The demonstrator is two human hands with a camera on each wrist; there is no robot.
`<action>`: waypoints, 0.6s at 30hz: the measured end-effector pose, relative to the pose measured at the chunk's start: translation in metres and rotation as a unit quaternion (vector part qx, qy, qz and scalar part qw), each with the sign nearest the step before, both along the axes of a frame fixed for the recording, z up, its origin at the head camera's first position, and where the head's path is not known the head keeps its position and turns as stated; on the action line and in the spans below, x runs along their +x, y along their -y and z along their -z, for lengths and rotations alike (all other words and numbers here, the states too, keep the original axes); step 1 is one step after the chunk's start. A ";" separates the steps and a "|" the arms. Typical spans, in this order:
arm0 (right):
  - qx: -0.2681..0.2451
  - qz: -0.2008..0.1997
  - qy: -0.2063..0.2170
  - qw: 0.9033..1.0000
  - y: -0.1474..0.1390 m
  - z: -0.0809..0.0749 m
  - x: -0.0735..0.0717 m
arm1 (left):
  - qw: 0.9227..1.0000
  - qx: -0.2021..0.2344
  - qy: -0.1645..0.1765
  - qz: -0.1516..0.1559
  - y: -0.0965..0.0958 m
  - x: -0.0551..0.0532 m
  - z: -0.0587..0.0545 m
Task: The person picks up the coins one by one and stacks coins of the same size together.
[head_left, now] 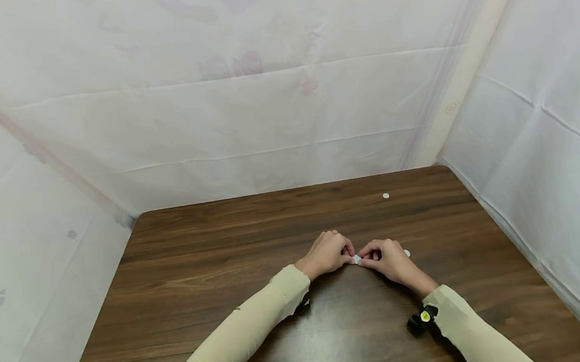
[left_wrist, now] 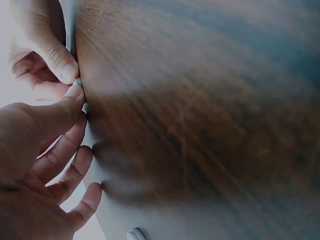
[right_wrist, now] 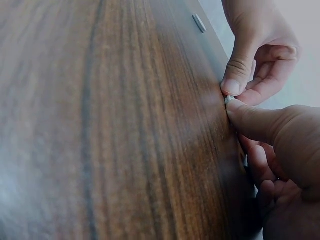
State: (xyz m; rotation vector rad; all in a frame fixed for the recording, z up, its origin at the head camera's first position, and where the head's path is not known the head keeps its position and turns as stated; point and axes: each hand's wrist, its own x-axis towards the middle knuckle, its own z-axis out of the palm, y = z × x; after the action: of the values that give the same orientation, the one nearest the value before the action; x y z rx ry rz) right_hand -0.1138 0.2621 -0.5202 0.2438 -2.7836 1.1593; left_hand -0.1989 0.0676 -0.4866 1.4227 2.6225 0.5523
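Between left hand [head_left: 326,253] and right hand [head_left: 392,260], right at the fingertips: small white piece [head_left: 357,259]. Left hand is just left of it, right hand just right. Each grip is a thumb-and-finger pinch, closed down on its own side of the piece, partly covering it. Can't tell if the piece touches the table [head_left: 199,253] or sits just off it. Near disc [head_left: 407,253], white, is right of the piece, partly hidden by the right hand. Far disc [head_left: 385,196], also white, is beyond and right of the piece, well apart.
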 end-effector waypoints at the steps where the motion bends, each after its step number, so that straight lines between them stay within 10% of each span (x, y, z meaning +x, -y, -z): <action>1: -0.001 0.000 0.000 1.000 0.000 0.000 0.000 | 1.000 -0.001 -0.002 0.001 0.000 0.000 0.000; 18: 0.003 -0.004 -0.014 1.000 0.000 0.000 -0.002 | 1.000 0.013 0.010 0.013 -0.002 -0.002 0.005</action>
State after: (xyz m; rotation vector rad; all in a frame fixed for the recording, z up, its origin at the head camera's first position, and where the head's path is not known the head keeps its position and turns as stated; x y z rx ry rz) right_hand -0.1158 0.2619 -0.5198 0.2694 -2.7645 1.1392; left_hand -0.2005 0.0697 -0.4919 1.4493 2.5858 0.5958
